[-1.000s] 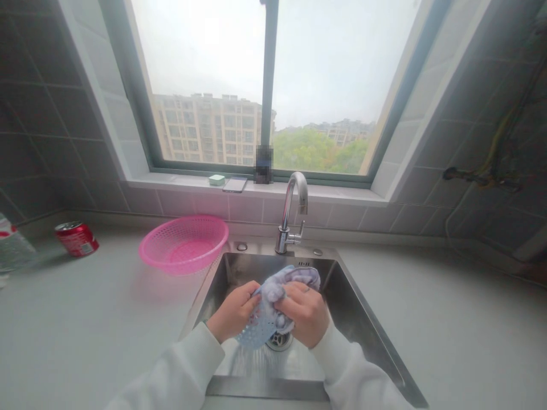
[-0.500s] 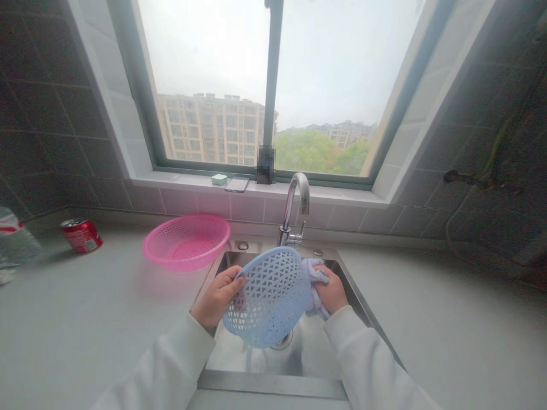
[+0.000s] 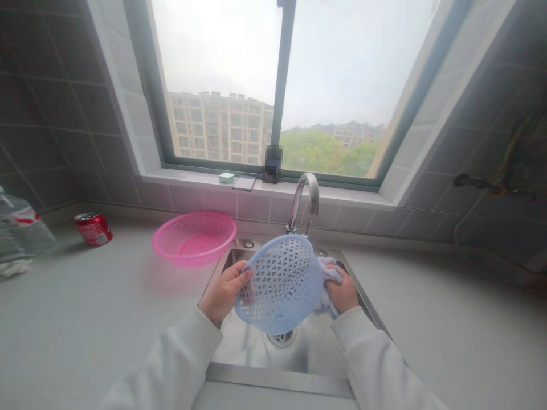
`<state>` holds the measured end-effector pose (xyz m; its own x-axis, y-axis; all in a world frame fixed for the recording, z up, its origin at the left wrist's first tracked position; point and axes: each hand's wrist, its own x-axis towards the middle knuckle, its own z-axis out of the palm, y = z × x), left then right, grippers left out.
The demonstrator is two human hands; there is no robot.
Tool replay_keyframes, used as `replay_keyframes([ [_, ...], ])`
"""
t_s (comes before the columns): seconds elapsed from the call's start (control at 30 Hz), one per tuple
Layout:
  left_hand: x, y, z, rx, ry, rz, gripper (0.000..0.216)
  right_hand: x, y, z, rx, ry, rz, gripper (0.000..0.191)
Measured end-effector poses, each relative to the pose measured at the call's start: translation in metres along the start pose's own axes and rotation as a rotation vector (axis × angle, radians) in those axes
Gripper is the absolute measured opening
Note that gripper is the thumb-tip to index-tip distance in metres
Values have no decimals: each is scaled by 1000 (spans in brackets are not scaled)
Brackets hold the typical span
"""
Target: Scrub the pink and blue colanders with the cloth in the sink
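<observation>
Over the steel sink (image 3: 367, 310) I hold a light blue perforated basket (image 3: 280, 285) tilted on edge, its underside facing me. My left hand (image 3: 224, 293) grips its left rim, thumb on the outside. My right hand (image 3: 342, 293) is closed on a pale blue-and-white cloth (image 3: 329, 273) pressed against the basket's right side. Part of that hand and cloth is hidden behind the basket. The drain (image 3: 282, 337) shows just below the basket.
A chrome faucet (image 3: 304, 199) rises behind the sink. A pink perforated basket (image 3: 194, 238) sits on the grey counter to the left, with a red can (image 3: 94, 228) and a plastic bottle (image 3: 21, 228) farther left. A phone (image 3: 244, 183) and small items lie on the windowsill.
The blue basket was low in the sink with both hands and the cloth on it; it has been lifted and turned on edge, its underside toward me, with the cloth at its right side.
</observation>
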<state>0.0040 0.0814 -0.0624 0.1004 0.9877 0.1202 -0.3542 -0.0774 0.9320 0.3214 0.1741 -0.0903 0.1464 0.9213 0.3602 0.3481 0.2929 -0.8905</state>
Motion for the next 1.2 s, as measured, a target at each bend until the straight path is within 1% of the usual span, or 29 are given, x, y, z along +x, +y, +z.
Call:
replay_keyframes([
  [0.1,0,2,-1,94,-36,-25,52,0,0,-2,-42,-19,-127,24],
  [0.17,-1,-1,2,209,-101,-98,52,0,-3,-1,-55,-54,-217,22],
  [0.23,-1,-9,7,340,-171,-199,49,-4,-8,2,-81,-120,-319,22],
  [0.27,0,-13,10,390,-196,-241,47,-7,-12,4,-103,-158,-386,22],
  [0.3,0,-18,13,423,-194,-249,46,-11,-18,7,-135,-193,-462,23],
  [0.37,2,-27,18,460,-175,-247,42,-22,-32,14,-215,-238,-631,24],
  [0.43,3,-33,20,485,-148,-220,40,-37,-48,22,-277,-252,-798,22],
  [0.5,4,-36,21,514,-143,-166,40,-51,-63,30,-302,-277,-950,16],
  [0.57,4,-36,20,543,-157,-118,40,-58,-69,35,-305,-321,-1069,14],
  [0.6,3,-34,20,551,-166,-117,41,-58,-68,36,-307,-324,-1094,14],
  [0.63,2,-32,19,548,-171,-133,41,-55,-65,35,-317,-306,-1086,13],
  [0.67,1,-29,18,538,-176,-158,41,-50,-59,33,-334,-269,-1049,14],
  [0.77,0,-20,16,471,-166,-201,42,-32,-39,24,-412,-150,-873,19],
  [0.83,0,-18,16,438,-146,-190,44,-28,-37,21,-442,-99,-855,22],
  [0.87,0,-18,17,432,-137,-181,45,-31,-41,22,-440,-88,-889,21],
  [0.93,1,-20,19,444,-125,-161,43,-44,-55,28,-407,-109,-1011,18],
  [1.0,1,-22,21,467,-126,-146,40,-58,-70,36,-366,-216,-1146,17],
  [1.03,0,-22,21,476,-130,-144,38,-62,-74,39,-359,-263,-1187,18],
  [1.07,-1,-21,21,482,-135,-146,37,-63,-75,40,-356,-288,-1198,18],
  [1.1,-1,-20,21,480,-140,-154,37,-61,-73,40,-364,-282,-1177,19],
  [1.13,-2,-19,21,473,-141,-165,38,-56,-67,38,-382,-250,-1125,19],
  [1.2,-3,-17,20,446,-137,-184,41,-45,-53,32,-439,-145,-984,20],
])
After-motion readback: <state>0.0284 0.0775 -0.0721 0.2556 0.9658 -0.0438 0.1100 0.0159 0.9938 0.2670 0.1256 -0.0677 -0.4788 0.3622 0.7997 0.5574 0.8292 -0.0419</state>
